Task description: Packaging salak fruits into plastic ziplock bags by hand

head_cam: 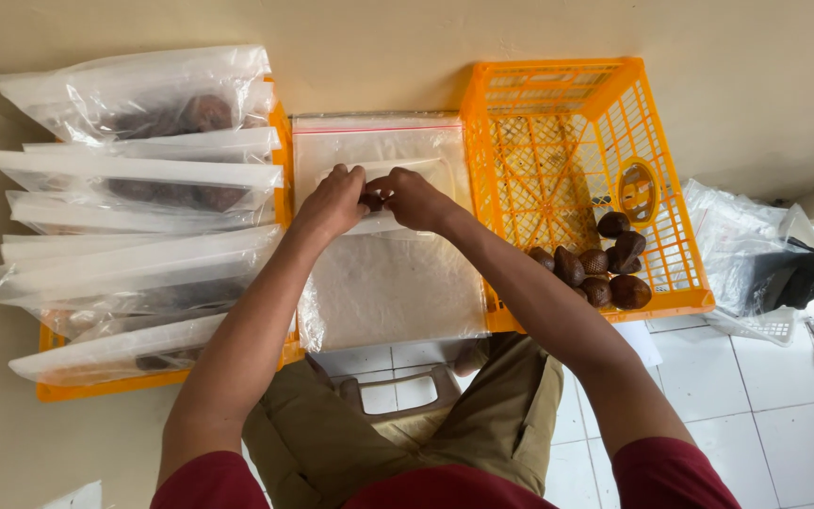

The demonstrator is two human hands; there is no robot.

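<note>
I see both hands meeting over the middle bag (383, 273): my left hand (332, 200) and right hand (416, 198) pinch one dark brown fruit (371, 200) between their fingertips, fingers curled tight around it. The fruit sits at the bag's far end; its long axis I cannot tell. The clear, rectangular bag runs near to far. Filled bags (134, 188) stack in the left crate (96, 385); loose fruits (600, 269) lie in the right orange crate (558, 71).

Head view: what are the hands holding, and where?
Both hands, left hand and right hand, pinch one dark brown fruit between their fingertips, above the clear bag.
</note>
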